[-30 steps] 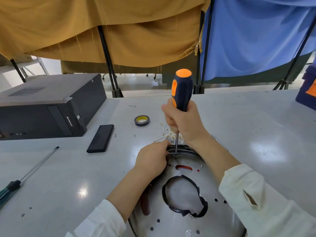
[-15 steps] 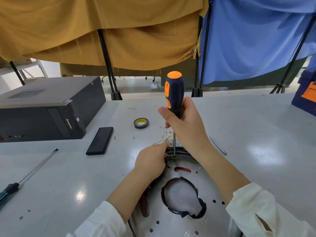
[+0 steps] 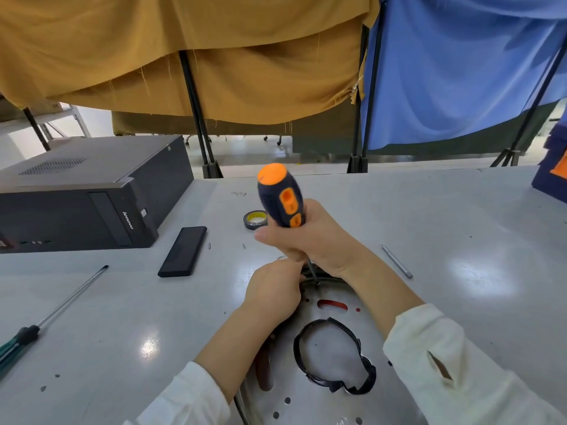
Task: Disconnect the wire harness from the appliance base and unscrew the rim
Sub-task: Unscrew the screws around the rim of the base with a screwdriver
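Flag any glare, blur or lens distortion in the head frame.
Head view: overhead-light glare spots on the grey table and left of the appliance base; the orange-and-navy screwdriver handle is slightly motion-blurred in the right hand; wide-angle bowing bends the table's far edge and the black poles; the left hand is sharp.

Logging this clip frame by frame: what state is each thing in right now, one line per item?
Right hand: grips the screwdriver handle.
Screwdriver: tilted, tip down at the base's far rim.
Left hand: curled at the rim beside the tip; what it holds is hidden.
Metal base: flat on the table, black ring around its centre hole.
Tape roll: lying flat.
Long screwdriver: lying unused.
Computer case: on its side.
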Available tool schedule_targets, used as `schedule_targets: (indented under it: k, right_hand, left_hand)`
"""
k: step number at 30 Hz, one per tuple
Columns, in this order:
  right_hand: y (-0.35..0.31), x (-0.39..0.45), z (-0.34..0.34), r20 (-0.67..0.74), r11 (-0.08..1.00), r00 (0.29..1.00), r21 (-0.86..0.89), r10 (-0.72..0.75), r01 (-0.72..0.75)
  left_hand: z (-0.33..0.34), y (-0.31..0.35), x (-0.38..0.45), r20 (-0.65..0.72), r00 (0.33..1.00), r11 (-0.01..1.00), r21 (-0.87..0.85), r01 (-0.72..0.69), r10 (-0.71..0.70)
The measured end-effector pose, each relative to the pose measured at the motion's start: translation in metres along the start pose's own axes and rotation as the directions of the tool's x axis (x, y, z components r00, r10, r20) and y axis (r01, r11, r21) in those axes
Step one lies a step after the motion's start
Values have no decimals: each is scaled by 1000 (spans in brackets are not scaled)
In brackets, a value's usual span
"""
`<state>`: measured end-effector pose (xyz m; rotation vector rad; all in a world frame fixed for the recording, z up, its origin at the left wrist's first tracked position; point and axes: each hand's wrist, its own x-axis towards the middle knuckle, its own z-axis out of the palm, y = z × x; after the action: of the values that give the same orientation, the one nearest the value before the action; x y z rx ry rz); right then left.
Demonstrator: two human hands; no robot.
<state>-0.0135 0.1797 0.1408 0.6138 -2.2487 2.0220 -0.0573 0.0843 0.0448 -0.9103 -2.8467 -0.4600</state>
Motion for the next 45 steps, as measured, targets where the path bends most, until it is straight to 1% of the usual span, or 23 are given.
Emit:
schedule_targets:
  k: [3, 5, 7, 9, 12, 13, 15, 17, 18, 19, 20, 22, 23, 24, 25, 29, 32, 34, 38, 41, 42, 45]
  right_hand:
    - [3, 0, 10, -79, 1000, 997, -17, 1, -3]
    - [2, -2, 9, -141, 998, 990, -66, -21, 12]
    - [1, -7, 3, -272, 984, 956, -169, -108, 63]
    - [-3, -11, -1, -392, 961, 899, -261, -193, 92]
    - [-3, -12, -4, -456, 953, 868, -298, -196, 58]
    - [-2, -11, -4, -479, 953, 855, -299, -200, 55]
    - [1, -8, -2, -565, 963, 798, -262, -210, 68]
    - [1, -7, -2, -656, 984, 733, -133, -179, 121]
    - [0, -7, -5, -674, 985, 721, -70, -162, 155]
    - [0, -7, -9, -658, 982, 737, -25, -155, 185]
    - [-1, -8, -13, -598, 978, 785, 15, -160, 210]
    - [-2, -9, -21, -405, 965, 898, 113, -172, 236]
    - [-3, -9, -24, -326, 963, 930, 149, -167, 225]
    - [-4, -10, -26, -284, 965, 945, 157, -159, 210]
    - [-3, -10, -27, -276, 970, 949, 143, -150, 195]
    - [-3, -10, -26, -334, 983, 929, 30, -161, 181]
    - [-3, -13, -24, -395, 982, 899, -89, -187, 165]
    - [-2, -14, -21, -453, 981, 871, -137, -188, 141]
    - [1, -13, -20, -510, 980, 837, -84, -197, 179]
    - [3, -9, -22, -539, 976, 822, -6, -187, 217]
    - [2, -9, -25, -520, 970, 834, 36, -186, 239]
    - [1, -3, -33, -393, 947, 902, 179, -181, 268]
  left_hand:
    - [2, -1, 0, 51, 999, 1000, 14, -2, 1]
    - [2, -1, 0, 42, 999, 1000, 3, -8, 8]
    - [1, 0, 0, 3, 1000, 999, -42, -10, 10]
    - [0, 0, -1, -25, 1000, 999, -48, -17, 16]
    - [0, 1, -1, -40, 999, 999, -32, -33, 32]
    - [0, 1, -1, -41, 999, 999, -28, -36, 35]
    - [-1, 1, -1, -41, 998, 999, -19, -42, 41]
    - [-1, 1, -1, -34, 998, 999, -8, -44, 44]
    - [-1, 1, -1, -31, 999, 999, -2, -42, 42]
    - [0, 1, -1, -31, 999, 999, 3, -38, 38]
    - [0, 0, 0, -32, 999, 999, 7, -37, 37]
    - [1, 0, 1, -33, 999, 999, 6, -43, 43]
    - [1, 0, 2, -33, 999, 999, 4, -43, 43]
    - [2, 0, 2, -31, 999, 999, 1, -39, 39]
    - [2, 0, 2, -28, 999, 999, -1, -36, 36]
    - [2, -1, 2, -26, 999, 999, -9, -33, 33]
    - [1, 0, 2, -28, 999, 999, -15, -36, 36]
    - [1, 0, 2, -24, 999, 999, -17, -33, 33]
    - [1, -1, 1, -13, 1000, 1000, -22, -19, 18]
    - [1, 0, 2, -13, 1000, 1000, -18, -16, 16]
    - [1, 0, 2, -11, 1000, 1000, -16, -15, 15]
    - [1, 0, 2, -8, 1000, 1000, -14, -17, 17]
